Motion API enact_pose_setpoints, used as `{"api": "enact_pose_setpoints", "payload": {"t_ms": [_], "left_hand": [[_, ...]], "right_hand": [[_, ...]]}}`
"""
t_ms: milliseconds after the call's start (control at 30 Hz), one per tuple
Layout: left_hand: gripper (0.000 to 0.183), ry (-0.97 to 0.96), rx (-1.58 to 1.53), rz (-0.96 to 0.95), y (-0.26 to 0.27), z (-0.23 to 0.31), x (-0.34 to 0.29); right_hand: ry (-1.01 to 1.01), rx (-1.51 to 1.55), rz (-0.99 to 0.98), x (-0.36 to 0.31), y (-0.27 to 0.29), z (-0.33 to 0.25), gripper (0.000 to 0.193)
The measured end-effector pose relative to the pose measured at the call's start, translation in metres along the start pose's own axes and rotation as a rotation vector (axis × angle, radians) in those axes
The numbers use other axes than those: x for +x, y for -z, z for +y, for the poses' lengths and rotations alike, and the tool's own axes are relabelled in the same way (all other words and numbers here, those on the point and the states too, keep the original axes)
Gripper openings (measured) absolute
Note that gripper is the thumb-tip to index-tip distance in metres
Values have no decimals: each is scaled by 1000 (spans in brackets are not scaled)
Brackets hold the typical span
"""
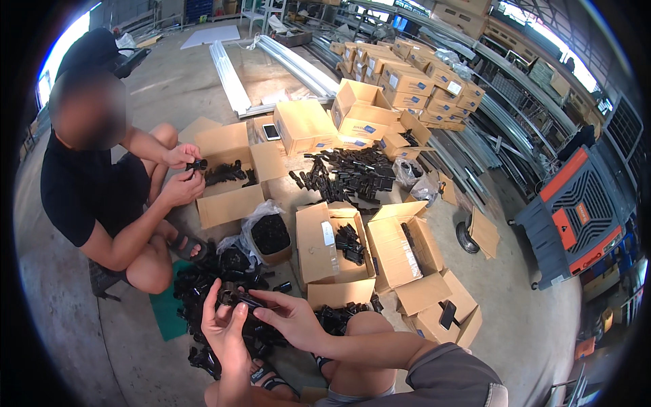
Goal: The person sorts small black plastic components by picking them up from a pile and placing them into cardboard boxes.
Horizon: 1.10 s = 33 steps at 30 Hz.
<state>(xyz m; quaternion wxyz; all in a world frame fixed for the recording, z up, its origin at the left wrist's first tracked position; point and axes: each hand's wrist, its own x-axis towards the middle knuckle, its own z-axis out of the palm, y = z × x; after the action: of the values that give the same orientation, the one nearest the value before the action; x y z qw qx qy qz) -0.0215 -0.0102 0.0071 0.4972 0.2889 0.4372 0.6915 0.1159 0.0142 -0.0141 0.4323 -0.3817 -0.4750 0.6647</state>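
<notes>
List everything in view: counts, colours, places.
tubular part: 1, black, in hands
loose parts: many, black, floor and cartons
open cartons: several, brown, mid-floor
stacked cartons: many, brown, back centre
phone: 1, white-edged, left of stacked cartons
second phone: 1, black, front-right carton
metal profiles: several, silver, back floor
wheeled machine: 1, grey-orange, right
mat: 1, green, left
co-worker: 1, black-shirted, left
left hand: 1, bare, bottom centre
right hand: 1, bare, bottom centre
</notes>
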Motion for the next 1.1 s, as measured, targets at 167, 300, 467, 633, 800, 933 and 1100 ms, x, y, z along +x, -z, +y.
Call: {"api": "enact_pose_setpoints", "payload": {"t_ms": [167, 300, 467, 633, 800, 933, 1100], "left_hand": [[63, -14, -22, -21, -4, -4, 1], [62, -56, -50, 18, -6, -3, 0], [61, -76, -20, -9, 3, -4, -1], [65, -114, -41, -63, -4, -10, -2], [69, -111, 2, -20, 4, -6, -3], [71, -117, 14, -36, 5, -12, -2], [70, -133, 39, -32, 5, -11, -1]], "right_hand": [[57, -13, 45, -3, 3, 2, 43], [57, 1, 50, -2, -2, 2, 42], [27, 14, 106, -5, -11, -4, 40], [83, 110, 168, -8, -6, -7, 38], [84, 33, 86, -8, -10, -6, 40], [74, -1, 56, -7, -5, -5, 41], [-14, 15, 20, -6, -4, -10, 42]]}}
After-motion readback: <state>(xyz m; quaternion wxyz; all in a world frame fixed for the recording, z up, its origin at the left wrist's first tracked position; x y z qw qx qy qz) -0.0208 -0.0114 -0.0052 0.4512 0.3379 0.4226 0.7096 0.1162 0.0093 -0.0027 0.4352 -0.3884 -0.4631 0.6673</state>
